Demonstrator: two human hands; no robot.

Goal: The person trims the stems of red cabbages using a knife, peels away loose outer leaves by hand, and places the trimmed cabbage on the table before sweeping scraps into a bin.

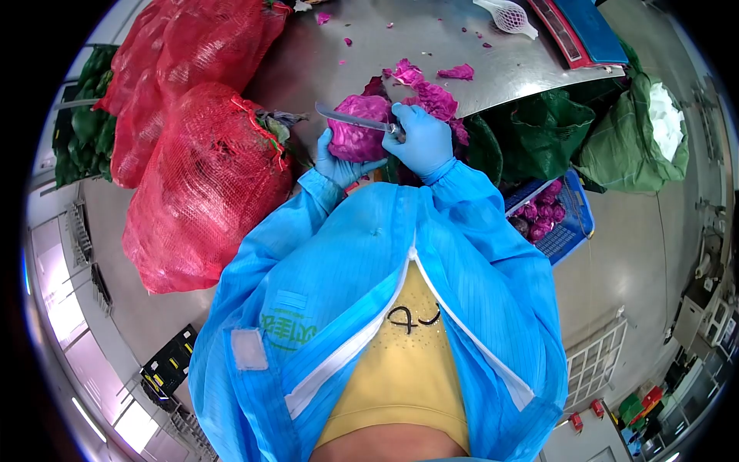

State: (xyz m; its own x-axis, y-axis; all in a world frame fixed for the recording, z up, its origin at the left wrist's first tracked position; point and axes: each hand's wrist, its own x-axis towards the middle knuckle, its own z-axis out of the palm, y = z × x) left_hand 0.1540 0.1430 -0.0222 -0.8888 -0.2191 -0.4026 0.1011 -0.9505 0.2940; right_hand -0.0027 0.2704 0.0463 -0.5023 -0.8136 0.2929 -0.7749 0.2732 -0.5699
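My left hand (339, 163), in a blue glove, is closed around the lower left side of a red cabbage (358, 138) near the front edge of the metal table. In my right hand (425, 138), also gloved in blue, the handle of a knife (350, 118) is gripped. Its blade points left and lies across the upper part of the cabbage as seen from above; whether it touches or cuts the surface I cannot tell. Loose purple cabbage leaves (435, 100) lie just beyond my right hand.
Red mesh sacks (208, 185) stand at the left. The metal table (308, 61) carries leaf scraps and a white mesh sleeve (509, 17). At the right are a blue crate (573, 219) holding several red cabbages, a dark green bag (550, 135) and a lighter green sack (627, 154).
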